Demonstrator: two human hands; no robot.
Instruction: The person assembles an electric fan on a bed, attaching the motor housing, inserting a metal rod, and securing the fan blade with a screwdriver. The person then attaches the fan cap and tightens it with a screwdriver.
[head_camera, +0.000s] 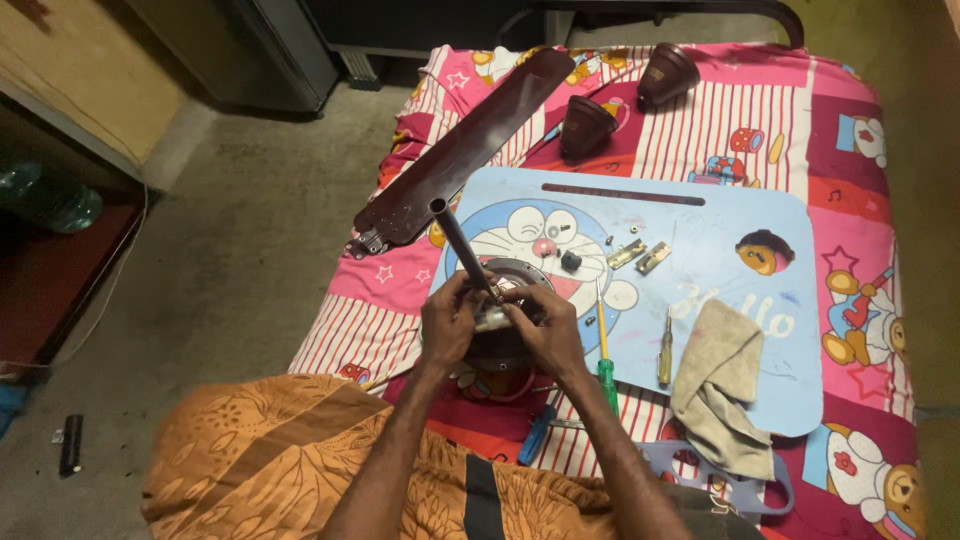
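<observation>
both hands over dark fan motor at near edge of blue lap tray. left hand and right hand closed on small pale part at base of down rod, rod leaning up-left. screwdrivers just right, likely for reach.

Both forearms rise from the lower middle of the frame and converge at its centre. The left hand and right hand meet there, fingers curled inward, knuckles up.
</observation>
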